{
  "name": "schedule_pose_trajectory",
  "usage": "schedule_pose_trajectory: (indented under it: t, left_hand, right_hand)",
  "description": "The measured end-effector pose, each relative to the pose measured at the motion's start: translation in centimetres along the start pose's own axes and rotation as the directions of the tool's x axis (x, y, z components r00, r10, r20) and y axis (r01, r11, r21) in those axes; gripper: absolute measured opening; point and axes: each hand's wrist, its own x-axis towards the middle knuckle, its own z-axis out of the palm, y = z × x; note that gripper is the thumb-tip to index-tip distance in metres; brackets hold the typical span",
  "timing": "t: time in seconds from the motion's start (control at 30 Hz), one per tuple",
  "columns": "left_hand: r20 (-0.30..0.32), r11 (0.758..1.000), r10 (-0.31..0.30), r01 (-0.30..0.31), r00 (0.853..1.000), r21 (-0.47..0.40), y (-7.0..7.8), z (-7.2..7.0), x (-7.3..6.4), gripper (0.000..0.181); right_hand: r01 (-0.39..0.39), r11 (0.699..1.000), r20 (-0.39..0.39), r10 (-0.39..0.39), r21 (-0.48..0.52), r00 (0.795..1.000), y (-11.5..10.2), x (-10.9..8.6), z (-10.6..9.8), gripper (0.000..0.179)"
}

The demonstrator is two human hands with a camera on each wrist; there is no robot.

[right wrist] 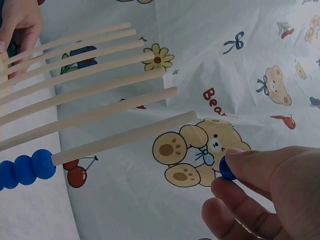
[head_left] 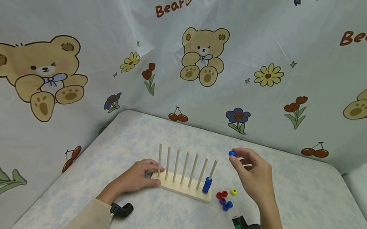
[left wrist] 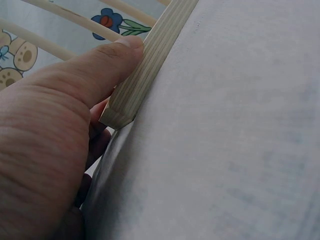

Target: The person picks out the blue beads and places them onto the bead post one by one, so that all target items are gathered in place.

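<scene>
so a blue bead (head_left: 232, 153) is being pinched between thumb and fingertips by the right hand (head_left: 253, 175); it's being held up in the air to the right of the pegs, clearly apart from the nearest one; meanwhile the left end of a wooden base (head_left: 176, 187) is being gripped by the left hand (head_left: 138, 174), thumb on the front edge and fingers round the back, so it's probably just being steadied; the base itself is being supported by the counter (head_left: 165, 225); seven upright pegs (head_left: 176, 165) are being carried on it, but only the rightmost peg (head_left: 213, 169) is being used, with a short stack of blue beads (head_left: 207, 185) being held at its foot; the other six are being left bare.

progress-wise it's being judged as partway, tbh; that stack is done, the pinched bead isn't being threaded yet, and loose ones are being left just right of the base: two red beads (head_left: 219, 195), a yellow bead (head_left: 233, 192), a purple bead (head_left: 222, 201) and two loose blue beads (head_left: 229, 204); farther out, a small black device (head_left: 122, 209) is being worn on each wrist, and the background is being covered by a bear-print sheet (head_left: 256, 29)
</scene>
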Motion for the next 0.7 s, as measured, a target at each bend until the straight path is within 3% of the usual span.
schedule_pose_trajectory:
  t: [0.7]
  left_hand:
    - [-0.016,1.000,-0.009,0.009,1.000,0.001,0.12,0.01,0.22,0.042]
  right_hand:
    - [0.040,0.999,0.000,-0.040,0.020,0.999,-0.60,-0.13,0.03,0.024]
